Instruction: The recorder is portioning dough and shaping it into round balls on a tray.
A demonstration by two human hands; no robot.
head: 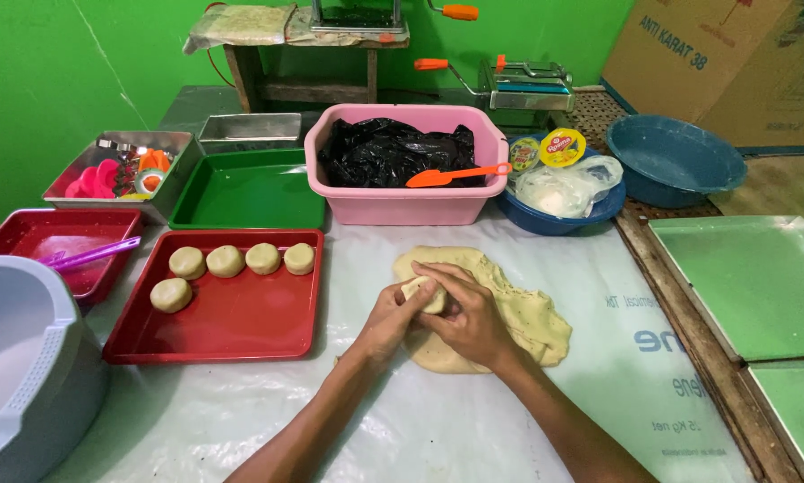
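- Head view: both hands meet over the middle of the table, and the left hand [391,315] cups a small dough piece [430,293] from below, fingers curled narrow around it.
- The right hand [470,315] lies over the same piece from the far side, fingers folded down onto it, so the piece only peeks out between the two.
- Right under the hands spreads the big dough slab [520,315], ragged at its edge, lying flat on the white plastic sheet [438,429].
- To the left, just beside the slab, sits the red tray [241,326]; five dough rounds [225,261] sit along its far edge and left side, with the near half bare.
- Beyond the slab, the pink tub [402,207] stands close, an orange spatula [455,175] resting across its rim.
- A blue bowl [599,210] with a plastic bag touches the tub's right side.
- The sheet in front of the forearms is open, with free room toward the near edge.
- On the right, the table's wooden edge [679,304] runs well apart from the hands, with green trays [760,277] past it.
- At far left, a grey bin [26,376] crowds the near corner.
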